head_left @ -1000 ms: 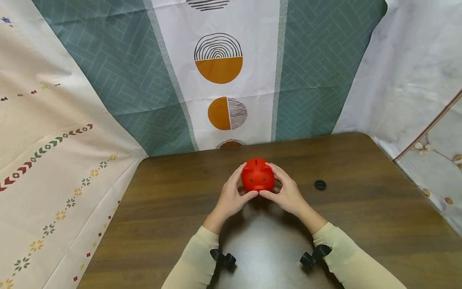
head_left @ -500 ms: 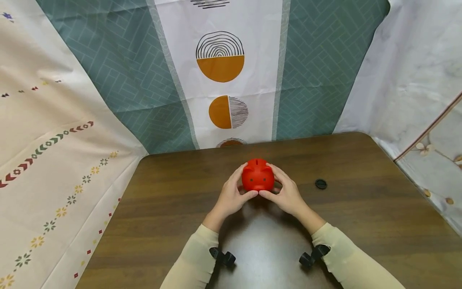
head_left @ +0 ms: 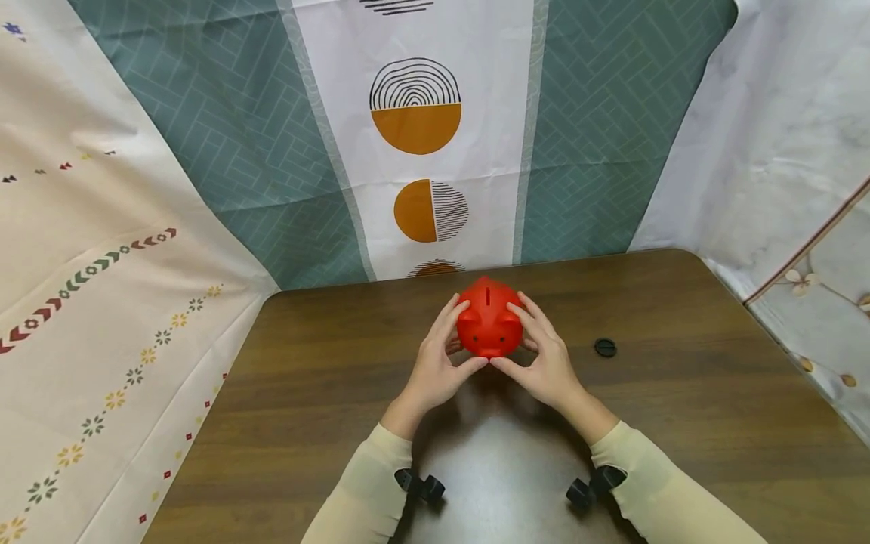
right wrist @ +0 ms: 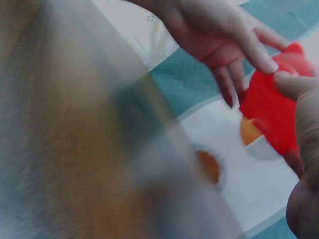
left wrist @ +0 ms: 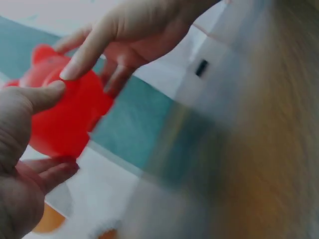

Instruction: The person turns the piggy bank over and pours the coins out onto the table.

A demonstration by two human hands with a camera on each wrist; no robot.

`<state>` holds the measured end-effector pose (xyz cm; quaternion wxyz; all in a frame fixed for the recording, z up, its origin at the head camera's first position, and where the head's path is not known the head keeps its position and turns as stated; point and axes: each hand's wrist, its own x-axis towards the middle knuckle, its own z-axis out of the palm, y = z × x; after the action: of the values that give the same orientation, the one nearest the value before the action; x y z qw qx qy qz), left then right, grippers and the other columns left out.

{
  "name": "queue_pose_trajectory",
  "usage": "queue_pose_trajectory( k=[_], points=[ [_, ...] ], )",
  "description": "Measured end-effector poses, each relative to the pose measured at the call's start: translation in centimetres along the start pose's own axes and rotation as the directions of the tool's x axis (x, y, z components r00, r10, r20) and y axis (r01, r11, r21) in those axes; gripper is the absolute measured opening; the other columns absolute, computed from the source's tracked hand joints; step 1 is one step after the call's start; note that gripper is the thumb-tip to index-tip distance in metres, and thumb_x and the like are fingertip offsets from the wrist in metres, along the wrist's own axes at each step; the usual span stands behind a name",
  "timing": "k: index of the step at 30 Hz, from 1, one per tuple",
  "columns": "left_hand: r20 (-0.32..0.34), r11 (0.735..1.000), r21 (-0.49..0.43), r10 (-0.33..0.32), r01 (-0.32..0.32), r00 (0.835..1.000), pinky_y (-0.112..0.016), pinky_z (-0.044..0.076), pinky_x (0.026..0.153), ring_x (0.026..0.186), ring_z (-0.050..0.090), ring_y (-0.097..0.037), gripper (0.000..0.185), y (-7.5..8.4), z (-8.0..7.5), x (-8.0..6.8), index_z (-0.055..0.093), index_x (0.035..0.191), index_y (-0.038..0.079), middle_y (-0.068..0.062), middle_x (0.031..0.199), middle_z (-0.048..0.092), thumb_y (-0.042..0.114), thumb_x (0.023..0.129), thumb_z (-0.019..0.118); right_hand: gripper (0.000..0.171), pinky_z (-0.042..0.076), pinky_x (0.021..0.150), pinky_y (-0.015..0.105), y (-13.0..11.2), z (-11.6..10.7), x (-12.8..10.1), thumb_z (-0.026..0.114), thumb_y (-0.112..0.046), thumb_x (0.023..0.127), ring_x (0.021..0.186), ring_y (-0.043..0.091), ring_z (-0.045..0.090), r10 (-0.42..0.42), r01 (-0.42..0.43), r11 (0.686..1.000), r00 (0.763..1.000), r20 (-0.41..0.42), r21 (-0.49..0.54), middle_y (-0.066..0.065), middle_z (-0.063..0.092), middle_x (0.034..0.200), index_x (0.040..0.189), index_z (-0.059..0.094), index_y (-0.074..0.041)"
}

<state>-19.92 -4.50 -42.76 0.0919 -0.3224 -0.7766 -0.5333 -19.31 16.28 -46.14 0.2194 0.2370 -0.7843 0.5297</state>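
Note:
A red piggy bank (head_left: pixel 488 321) is held up above the table between both hands, its snout toward me and the coin slot in its back in sight. My left hand (head_left: pixel 433 370) grips its left side, thumb at the snout and fingers curled round the flank. On the opposite side my right hand (head_left: pixel 549 370) grips it likewise, the two thumbtips nearly meeting under the snout. In the left wrist view, the piggy bank (left wrist: pixel 60 119) shows its underside edge and legs between the hands. A small black round plug (head_left: pixel 605 347) lies on the table to the right.
The brown wooden table (head_left: pixel 306 423) reaches back to a green and white patterned curtain (head_left: pixel 598 136). Patterned cloth (head_left: pixel 136 302) hangs at the left, and a pale marbled cloth (head_left: pixel 782 189) at the right.
The piggy bank has tilted toward me and risen slightly, so more of its back and slot shows. Fingers of both hands have spread a little along its sides. The black plug stays put.

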Motion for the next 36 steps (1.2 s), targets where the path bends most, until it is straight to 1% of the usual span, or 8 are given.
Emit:
queue_pose_trajectory(
  k=[3, 6, 15, 20, 24, 27, 30, 36],
  points=[
    [0.001, 0.999, 0.042, -0.018, 0.018, 1.0, -0.04, 0.055, 0.083, 0.11, 0.061, -0.027, 0.085, -0.7, 0.1, 0.0, 0.031, 0.151, 0.021, -0.006, 0.157, 0.023, 0.015, 0.081, 0.078, 0.082, 0.057, 0.076, 0.043, -0.2, -0.1, 0.1, 0.085, -0.012, 0.072, 0.121, 0.034, 0.052, -0.004, 0.004, 1.0, 1.0, -0.002, 0.014, 0.005, 0.032, 0.153, 0.144, 0.045, -0.017],
    [0.023, 0.99, 0.097, -0.101, 0.098, 0.995, -0.036, 0.057, 0.079, 0.1, 0.065, -0.024, 0.086, -1.2, 0.0, -0.2, 0.029, 0.151, 0.026, -0.007, 0.156, 0.025, 0.024, 0.081, 0.078, 0.081, 0.057, 0.078, 0.04, 0.0, 0.0, 0.0, 0.083, -0.02, 0.077, 0.119, 0.032, 0.053, 0.112, -0.114, 0.992, 0.992, 0.059, 0.044, 0.0, 0.033, 0.152, 0.146, 0.042, -0.024],
    [0.044, 0.982, 0.1, -0.165, 0.16, 0.985, -0.034, 0.057, 0.077, 0.096, 0.066, -0.024, 0.086, -1.7, 0.3, -0.5, 0.028, 0.151, 0.025, -0.005, 0.155, 0.026, 0.025, 0.082, 0.078, 0.081, 0.056, 0.079, 0.042, 0.2, 0.2, -0.4, 0.082, -0.023, 0.077, 0.118, 0.036, 0.053, 0.196, -0.201, 0.978, 0.977, 0.087, 0.048, 0.0, 0.035, 0.151, 0.146, 0.04, -0.027],
    [-0.02, 0.999, 0.041, -0.005, 0.006, 1.0, -0.044, 0.056, 0.081, 0.107, 0.062, -0.032, 0.083, 0.2, 0.2, -0.4, 0.033, 0.149, 0.01, -0.014, 0.154, 0.026, 0.006, 0.079, 0.078, 0.079, 0.055, 0.077, 0.051, -2.7, -0.4, 0.2, 0.083, -0.005, 0.074, 0.12, 0.042, 0.05, 0.028, -0.029, 0.999, 0.999, 0.032, 0.019, 0.017, 0.033, 0.151, 0.142, 0.044, -0.008],
    [-0.072, 0.995, 0.02, 0.096, -0.095, 0.993, -0.047, 0.055, 0.082, 0.112, 0.059, -0.036, 0.081, 2.3, -0.2, 0.1, 0.036, 0.145, 0.001, -0.021, 0.153, 0.025, -0.003, 0.076, 0.078, 0.078, 0.053, 0.078, 0.054, -4.8, -0.8, 1.1, 0.082, 0.005, 0.07, 0.123, 0.044, 0.047, -0.076, 0.076, 0.997, 0.997, -0.004, 0.01, 0.024, 0.03, 0.15, 0.139, 0.044, 0.002],
    [-0.052, 1.0, 0.001, 0.012, -0.012, 0.999, -0.05, 0.055, 0.078, 0.102, 0.063, -0.037, 0.081, 2.4, -0.4, 0.1, 0.035, 0.146, 0.001, -0.024, 0.152, 0.027, -0.002, 0.077, 0.077, 0.077, 0.053, 0.078, 0.055, -4.8, -0.8, 1.2, 0.08, 0.0, 0.075, 0.121, 0.044, 0.049, 0.034, -0.036, 0.999, 0.998, 0.061, 0.038, 0.023, 0.03, 0.151, 0.142, 0.042, -0.001],
    [-0.008, 0.998, 0.001, -0.068, 0.068, 0.998, -0.049, 0.056, 0.077, 0.097, 0.065, -0.035, 0.083, 0.6, -0.2, -0.1, 0.032, 0.149, 0.006, -0.02, 0.153, 0.026, 0.004, 0.079, 0.077, 0.077, 0.054, 0.078, 0.053, -3.2, -0.6, 0.9, 0.08, -0.01, 0.079, 0.121, 0.043, 0.05, 0.134, -0.138, 0.99, 0.985, 0.111, 0.028, 0.018, 0.029, 0.153, 0.145, 0.04, -0.008],
    [-0.007, 0.994, -0.023, -0.106, 0.106, 0.994, -0.039, 0.056, 0.081, 0.101, 0.065, -0.028, 0.086, -2.0, 0.5, -0.2, 0.032, 0.15, 0.025, -0.001, 0.156, 0.024, 0.013, 0.08, 0.079, 0.079, 0.054, 0.08, 0.052, -2.0, -0.5, 0.6, 0.08, -0.016, 0.079, 0.124, 0.04, 0.048, 0.152, -0.155, 0.988, 0.982, 0.109, 0.019, 0.011, 0.027, 0.155, 0.147, 0.04, -0.017]
  ],
)
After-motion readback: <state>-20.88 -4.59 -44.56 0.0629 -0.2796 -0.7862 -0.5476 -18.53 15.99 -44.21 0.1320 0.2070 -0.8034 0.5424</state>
